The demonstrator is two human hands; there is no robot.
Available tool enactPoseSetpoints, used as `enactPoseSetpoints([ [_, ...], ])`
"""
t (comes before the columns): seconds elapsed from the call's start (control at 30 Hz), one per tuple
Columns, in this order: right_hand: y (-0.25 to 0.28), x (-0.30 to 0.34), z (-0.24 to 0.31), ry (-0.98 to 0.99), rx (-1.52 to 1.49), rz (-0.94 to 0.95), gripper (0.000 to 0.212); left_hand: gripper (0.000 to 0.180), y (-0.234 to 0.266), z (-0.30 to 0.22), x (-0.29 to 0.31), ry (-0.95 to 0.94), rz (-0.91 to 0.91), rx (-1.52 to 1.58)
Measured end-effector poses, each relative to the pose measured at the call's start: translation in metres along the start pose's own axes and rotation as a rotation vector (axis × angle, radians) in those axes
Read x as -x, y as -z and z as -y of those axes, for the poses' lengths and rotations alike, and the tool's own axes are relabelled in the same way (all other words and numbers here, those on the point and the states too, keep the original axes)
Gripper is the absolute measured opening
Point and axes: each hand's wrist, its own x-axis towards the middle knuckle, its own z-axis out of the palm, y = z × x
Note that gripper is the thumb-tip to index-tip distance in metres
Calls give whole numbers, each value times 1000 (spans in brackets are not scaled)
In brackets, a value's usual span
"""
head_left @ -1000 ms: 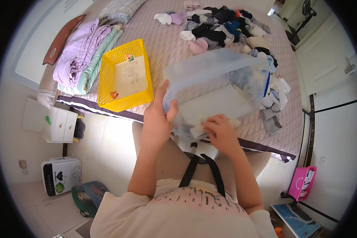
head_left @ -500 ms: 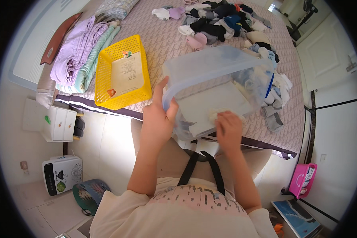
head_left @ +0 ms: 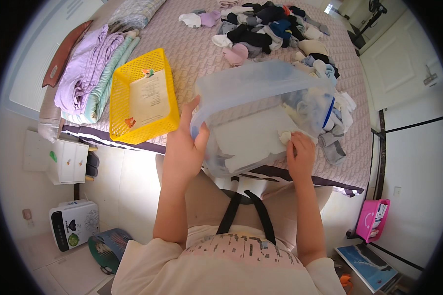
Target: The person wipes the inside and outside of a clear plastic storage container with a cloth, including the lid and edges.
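Note:
A clear plastic storage box (head_left: 241, 81) lies tilted at the bed's front edge, its mouth toward me. My left hand (head_left: 182, 150) grips the rim at its left end, the thumb and fingers on either side of the wall. Inside, a flat whitish sheet or panel (head_left: 256, 130) covers much of the box. At the right end of the opening, my right hand (head_left: 301, 153) pinches a small bunched off-white cloth (head_left: 284, 137); its exact kind is unclear. Pale crumpled items (head_left: 300, 109) show at the box's right end, beside a blue handle (head_left: 329, 112).
A yellow perforated basket (head_left: 173, 110) with a sheet of paper (head_left: 150, 98) stands left on the bed. Folded lilac and green bedding (head_left: 86, 69) lies beyond it. A large heap of socks (head_left: 268, 29) spreads at the back, with more socks (head_left: 333, 150) down the right side.
My right hand, with the off-white cloth, has moved right along the box's opening. The left hand keeps its grip on the rim. The whole view has shifted slightly.

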Motion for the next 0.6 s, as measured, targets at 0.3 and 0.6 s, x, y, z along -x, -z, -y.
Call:
enactPoseSetpoints([
  [0.3,-32,30,138,241,-271,269,54,40,7,13,-24,158,-52,34],
  [0.6,3,3,-13,214,82,51,45,45,13,30,-37,94,-5,-65],
])
